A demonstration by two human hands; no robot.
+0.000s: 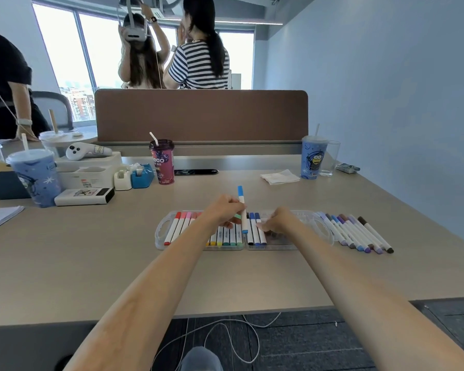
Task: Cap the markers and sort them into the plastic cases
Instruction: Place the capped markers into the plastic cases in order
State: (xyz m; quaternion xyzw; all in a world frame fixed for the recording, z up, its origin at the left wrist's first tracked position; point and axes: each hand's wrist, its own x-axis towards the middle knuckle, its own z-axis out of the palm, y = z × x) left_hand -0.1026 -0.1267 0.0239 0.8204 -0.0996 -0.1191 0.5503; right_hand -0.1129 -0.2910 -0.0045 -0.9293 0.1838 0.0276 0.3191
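My left hand pinches a light-blue marker nearly upright over the seam between the two cases. Just apart at its 3 o'clock, my right hand lies curled in the right case, fingertips at the dark-blue markers; whether it grips one, I cannot tell. The left case holds red-to-green markers. Loose markers lie on the table at 3 o'clock.

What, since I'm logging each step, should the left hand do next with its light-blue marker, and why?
Probably lower the light-blue marker, pinched by the left hand, into the right case beside the blue markers already there. It looks capped, it stands tilted just above that spot, and the right hand rests on the case next to them.
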